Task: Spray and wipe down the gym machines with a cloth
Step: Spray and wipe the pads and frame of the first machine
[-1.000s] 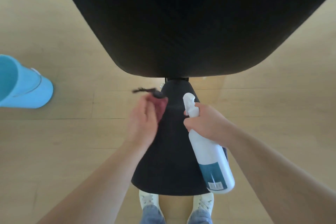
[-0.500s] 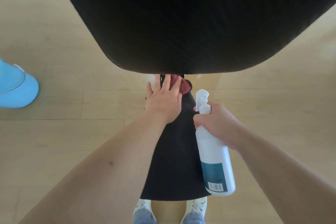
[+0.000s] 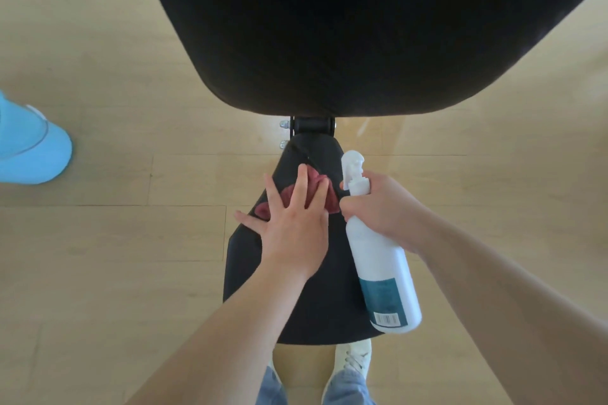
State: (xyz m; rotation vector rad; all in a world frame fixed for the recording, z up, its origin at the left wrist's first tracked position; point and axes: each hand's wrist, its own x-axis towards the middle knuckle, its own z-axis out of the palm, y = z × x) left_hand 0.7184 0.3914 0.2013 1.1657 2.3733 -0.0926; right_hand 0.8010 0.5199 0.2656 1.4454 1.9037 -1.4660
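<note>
On the narrow black seat pad (image 3: pixel 250 273), the left hand (image 3: pixel 292 230) presses the red cloth (image 3: pixel 317 180) flat with fingers spread, likely to wipe broadly. The right hand (image 3: pixel 385 207) grips the spray bottle (image 3: pixel 385 273) by its neck, nozzle forward, ready.

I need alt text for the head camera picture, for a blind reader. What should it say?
Seen from above, a person's left hand presses a red cloth flat on a black padded seat, while the right hand grips a white spray bottle beside it.
</note>
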